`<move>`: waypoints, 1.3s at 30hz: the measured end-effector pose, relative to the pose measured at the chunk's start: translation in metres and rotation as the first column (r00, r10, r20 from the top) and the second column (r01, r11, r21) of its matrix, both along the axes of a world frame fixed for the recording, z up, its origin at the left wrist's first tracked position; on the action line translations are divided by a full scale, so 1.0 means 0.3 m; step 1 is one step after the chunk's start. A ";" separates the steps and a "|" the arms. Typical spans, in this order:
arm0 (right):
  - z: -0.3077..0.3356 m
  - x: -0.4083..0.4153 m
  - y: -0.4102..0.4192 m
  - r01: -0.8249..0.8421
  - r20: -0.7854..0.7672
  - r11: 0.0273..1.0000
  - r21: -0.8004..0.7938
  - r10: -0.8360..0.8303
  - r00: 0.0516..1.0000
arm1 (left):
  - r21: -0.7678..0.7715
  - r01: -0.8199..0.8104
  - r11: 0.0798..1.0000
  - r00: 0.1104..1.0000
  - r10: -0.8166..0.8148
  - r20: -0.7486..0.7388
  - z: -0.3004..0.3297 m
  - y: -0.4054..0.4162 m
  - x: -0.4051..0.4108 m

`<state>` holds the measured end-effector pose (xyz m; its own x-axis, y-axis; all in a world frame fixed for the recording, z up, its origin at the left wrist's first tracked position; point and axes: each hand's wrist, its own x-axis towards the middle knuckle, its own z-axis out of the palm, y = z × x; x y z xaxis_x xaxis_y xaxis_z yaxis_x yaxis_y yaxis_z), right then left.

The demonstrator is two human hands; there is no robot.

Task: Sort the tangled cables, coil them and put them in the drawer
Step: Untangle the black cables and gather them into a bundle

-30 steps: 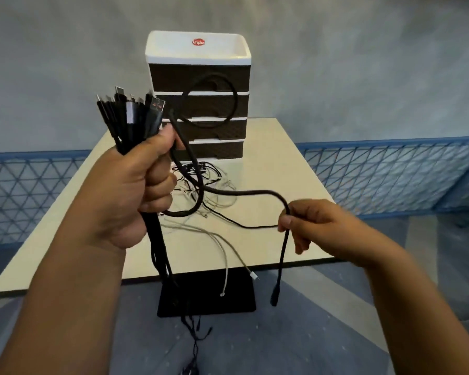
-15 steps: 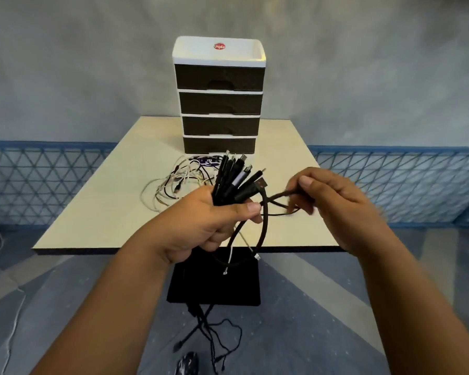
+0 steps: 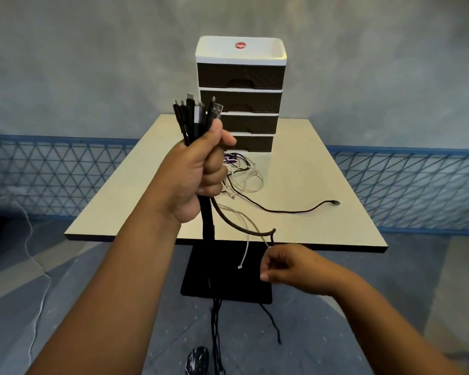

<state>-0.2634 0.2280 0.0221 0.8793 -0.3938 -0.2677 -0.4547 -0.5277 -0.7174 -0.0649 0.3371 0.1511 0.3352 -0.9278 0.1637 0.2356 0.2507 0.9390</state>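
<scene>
The left hand [image 3: 198,171] is fisted round a bundle [image 3: 194,117] of black cables just below their plugs, held upright in the air over the table's [image 3: 322,169] near edge, with the plug ends fanned out above the thumb and the tails hanging straight down past the edge toward the floor. One thicker cable [image 3: 238,226] leaves the bottom of the fist and curves out to the right, ending in a bent tip just above the right hand [image 3: 287,266]. That hand sits low, in front of the near edge, fingers curled in with thumb and forefinger drawn together; whether it actually pinches the thick cable's end or a thin white one [image 3: 245,247] dangling beside it, I cannot tell.

More cables lie in a heap [image 3: 241,174] on the table, in front of the drawers [image 3: 240,93] (all four look shut) that stand at the far edge. A single black lead [image 3: 295,211] trails from the heap toward the right edge.

These will handle as light, limp and springy things: the thin ones flop and snag on each other, the thick one keeps its curve and will likely fight a tight coil. The plugs are the only stiff parts, so gripping just behind them, as the left hand does, seems the sound hold. For coiling, I would take the free end and wind toward the fist, keeping loops loose. Pulling hard on a snag could tighten it or strain a plug.
</scene>
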 end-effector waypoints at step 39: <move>-0.025 0.332 0.025 0.049 0.384 0.969 0.242 -0.142 0.912 | -0.102 -0.039 0.994 0.949 0.004 -0.316 -0.008 -0.211 0.192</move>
<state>-0.1639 0.2354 0.0145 0.8919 -0.4522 0.0043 -0.1486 -0.3022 -0.9416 -0.0072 0.2739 0.1486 0.4051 -0.9029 0.1435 0.5083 0.3529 0.7856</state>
